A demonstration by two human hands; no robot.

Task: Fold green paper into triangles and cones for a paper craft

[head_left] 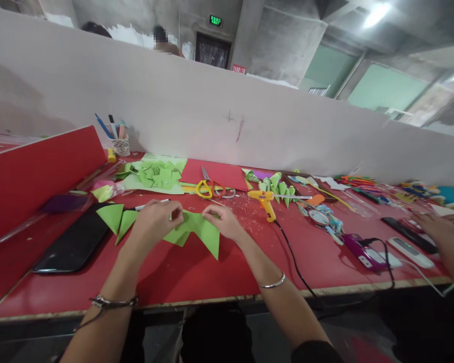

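I'm holding the green pointed paper (pixel 208 236) at near centre, over the red tabletop (pixel 212 287); my left hand (pixel 157 219) and right hand (pixel 223 222) are both pinching its upper edge. I'm probably adjusting or lining it up; any next move is calling for light fingertips, keeping the points uncreased. Yellow glue gun (pixel 265 202) is lying right, scissors (pixel 205 189) are lying far, black slab (pixel 75 244) is sitting left.

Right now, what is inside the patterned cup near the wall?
Inside the cup stand a blue pen, a black-topped pen and something orange-pink. The cup's side covers their lower ends and anything deeper.
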